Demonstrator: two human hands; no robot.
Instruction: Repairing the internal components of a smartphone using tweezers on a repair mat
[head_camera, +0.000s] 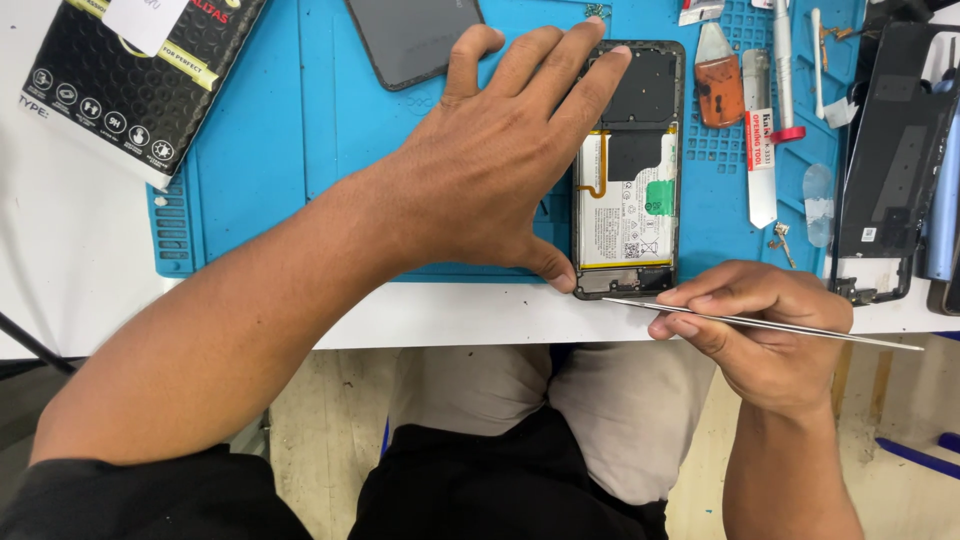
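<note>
left hand (500, 170) flat, open on opened phone (628, 180), right hand (760, 325) pinching tweezers (760, 322)

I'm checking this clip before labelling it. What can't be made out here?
Head view only:
- Left side of the opened black phone: covered by the left hand.
- Tip of the thin metal tweezers in the right hand: too fine to tell whether it touches the phone.
- Dark grey back cover: cut off by the top edge.
</note>
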